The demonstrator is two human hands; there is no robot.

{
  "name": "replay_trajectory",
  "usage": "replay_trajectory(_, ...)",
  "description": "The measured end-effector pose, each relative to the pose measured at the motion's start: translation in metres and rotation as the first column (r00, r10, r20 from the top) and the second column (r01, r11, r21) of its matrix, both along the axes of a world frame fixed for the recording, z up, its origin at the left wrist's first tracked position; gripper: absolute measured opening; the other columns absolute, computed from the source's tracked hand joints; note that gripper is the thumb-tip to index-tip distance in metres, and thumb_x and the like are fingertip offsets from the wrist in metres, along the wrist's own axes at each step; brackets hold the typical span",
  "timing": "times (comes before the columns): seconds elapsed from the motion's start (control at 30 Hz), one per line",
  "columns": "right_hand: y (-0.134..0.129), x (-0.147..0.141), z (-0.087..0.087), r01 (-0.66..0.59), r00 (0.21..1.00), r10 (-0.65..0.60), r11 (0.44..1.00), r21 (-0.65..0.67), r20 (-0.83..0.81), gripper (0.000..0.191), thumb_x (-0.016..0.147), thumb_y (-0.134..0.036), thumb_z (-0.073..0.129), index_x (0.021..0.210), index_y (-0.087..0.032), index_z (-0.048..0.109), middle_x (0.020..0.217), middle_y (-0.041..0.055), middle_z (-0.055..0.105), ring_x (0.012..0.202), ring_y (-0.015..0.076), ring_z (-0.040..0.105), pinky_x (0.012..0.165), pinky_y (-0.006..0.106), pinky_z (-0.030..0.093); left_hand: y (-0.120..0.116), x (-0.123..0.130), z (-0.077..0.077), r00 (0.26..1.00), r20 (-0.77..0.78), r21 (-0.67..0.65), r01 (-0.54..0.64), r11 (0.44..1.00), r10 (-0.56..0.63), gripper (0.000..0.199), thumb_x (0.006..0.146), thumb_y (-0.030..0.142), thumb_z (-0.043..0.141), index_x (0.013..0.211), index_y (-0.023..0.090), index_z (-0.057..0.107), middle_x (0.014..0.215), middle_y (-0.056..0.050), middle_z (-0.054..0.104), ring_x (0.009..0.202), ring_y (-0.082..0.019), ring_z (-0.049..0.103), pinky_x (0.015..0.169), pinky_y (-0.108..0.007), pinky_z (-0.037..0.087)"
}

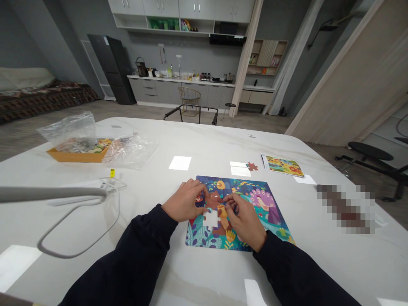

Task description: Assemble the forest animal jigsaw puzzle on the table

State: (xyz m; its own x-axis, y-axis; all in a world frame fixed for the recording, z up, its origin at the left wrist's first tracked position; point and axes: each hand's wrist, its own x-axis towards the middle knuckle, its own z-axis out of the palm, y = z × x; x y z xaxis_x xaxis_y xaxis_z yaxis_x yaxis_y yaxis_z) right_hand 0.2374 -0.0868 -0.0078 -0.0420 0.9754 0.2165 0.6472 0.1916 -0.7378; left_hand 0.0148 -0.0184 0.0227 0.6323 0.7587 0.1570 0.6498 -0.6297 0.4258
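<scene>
Pixelated patch point(344, 208), right of the worktop point(204, 144): blurred, contents indeterminable. Jigsaw puzzle point(264, 199): centre partly concealed by left hand point(185, 200) and right hand point(245, 221). Orange tray point(75, 156): contents veiled by clear plastic bag point(129, 153). Grey tubular arm point(47, 194): cut off by left edge.

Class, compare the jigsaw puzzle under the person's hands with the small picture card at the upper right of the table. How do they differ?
The jigsaw puzzle is larger than the picture card. The puzzle is mainly blue and teal, the card mainly yellow-green. The puzzle has a piece-shaped gap; the card shows none. Both lie flat on the white table.
</scene>
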Motion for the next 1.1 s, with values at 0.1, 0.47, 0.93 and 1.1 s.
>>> replay_trajectory(0.1,-0.0003,-0.0001,0.0006,-0.002,1.000,0.002,1.000,0.005,0.025,0.018,0.091,-0.017,0.050,0.099,-0.019,0.066,0.081,0.0026,0.065,0.077,0.0202,0.061,0.074,0.033,0.046,0.0020,-0.0021,0.0006,0.999,0.021,-0.064,0.036,0.997,-0.035,0.030,0.073,0.029,0.086,0.100,0.024,0.073,0.088,0.000,0.064,0.088,-0.021,0.060,0.082,-0.033,0.044)
replay_trajectory(0.47,-0.0011,-0.0014,0.0048,-0.048,0.993,0.051,0.998,-0.030,0.106,0.033,0.095,-0.015,0.047,0.109,-0.017,0.078,0.087,0.0065,0.064,0.087,0.0223,0.063,0.081,0.036,0.048,0.0010,0.0011,0.0002,0.990,-0.056,-0.085,0.124,0.989,-0.129,0.033,0.088,0.038,0.073,0.121,0.037,0.076,0.079,0.000,0.062,0.073,-0.017,0.060,0.072,-0.029,0.043)
replay_trajectory(0.93,-0.0025,-0.0009,0.0051,-0.114,0.981,0.110,0.993,0.014,0.159,0.029,0.095,-0.014,0.050,0.102,-0.019,0.078,0.088,0.0064,0.062,0.092,0.0233,0.062,0.084,0.038,0.049,-0.0011,0.0009,0.0026,0.989,-0.043,-0.102,0.137,0.985,-0.142,0.031,0.088,0.035,0.071,0.118,0.033,0.077,0.083,0.000,0.071,0.071,-0.016,0.063,0.070,-0.027,0.047)
replay_trajectory(1.1,-0.0031,-0.0015,0.0065,-0.123,0.978,0.118,0.992,0.022,0.173,0.029,0.097,-0.015,0.050,0.106,-0.019,0.077,0.092,0.0071,0.064,0.093,0.0232,0.063,0.085,0.038,0.050,-0.0017,0.0022,0.0037,0.988,-0.071,-0.089,0.127,0.988,-0.134,0.033,0.088,0.035,0.072,0.120,0.034,0.076,0.082,0.000,0.071,0.072,-0.017,0.063,0.070,-0.028,0.047)
